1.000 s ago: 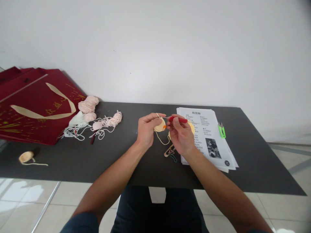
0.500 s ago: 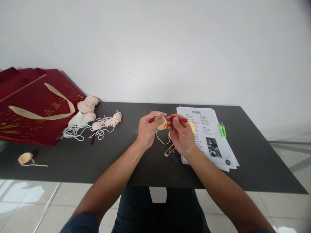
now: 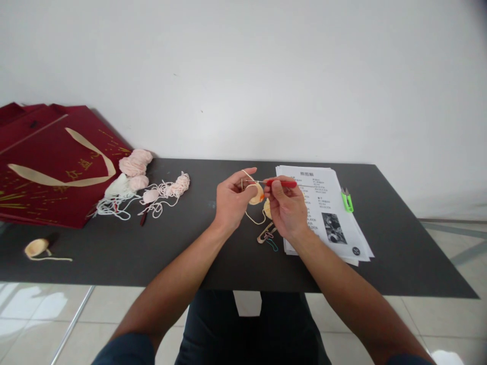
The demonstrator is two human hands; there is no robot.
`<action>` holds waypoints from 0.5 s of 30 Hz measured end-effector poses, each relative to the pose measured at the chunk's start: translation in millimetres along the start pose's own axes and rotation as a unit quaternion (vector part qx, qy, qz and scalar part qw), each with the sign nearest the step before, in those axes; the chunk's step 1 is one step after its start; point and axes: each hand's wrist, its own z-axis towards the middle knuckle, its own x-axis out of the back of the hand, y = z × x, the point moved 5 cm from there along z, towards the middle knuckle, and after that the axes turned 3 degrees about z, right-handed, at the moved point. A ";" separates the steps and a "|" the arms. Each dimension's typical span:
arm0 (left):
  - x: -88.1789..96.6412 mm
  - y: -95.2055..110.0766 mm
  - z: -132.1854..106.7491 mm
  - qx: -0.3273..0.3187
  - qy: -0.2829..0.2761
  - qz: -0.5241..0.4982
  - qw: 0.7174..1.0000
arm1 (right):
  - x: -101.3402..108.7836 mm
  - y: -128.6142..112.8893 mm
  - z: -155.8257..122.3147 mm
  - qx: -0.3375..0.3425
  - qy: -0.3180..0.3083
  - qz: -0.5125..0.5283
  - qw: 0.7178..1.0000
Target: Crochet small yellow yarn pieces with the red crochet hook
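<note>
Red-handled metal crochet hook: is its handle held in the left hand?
No, the right hand grips the hook's red handle, while the left hand pinches the pale-yellow round crocheted piece.

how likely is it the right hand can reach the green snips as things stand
Probably yes, once the hook is set down: the right hand holds it, but the snips lie nearby at the edge of the papers, with nothing covering them.

Left hand opened wider (index finger lifted), yarn strand longer
</note>
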 end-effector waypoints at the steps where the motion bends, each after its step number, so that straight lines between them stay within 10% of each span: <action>1: 0.1 0.3 -0.3 -0.001 0.001 0.004 1.000 | 0.4 -0.2 0.0 0.002 0.002 -0.003 1.000; 15: 4.4 -1.7 2.2 -0.028 0.017 0.017 0.999 | -1.3 -3.7 -1.3 0.023 -0.007 -0.025 0.999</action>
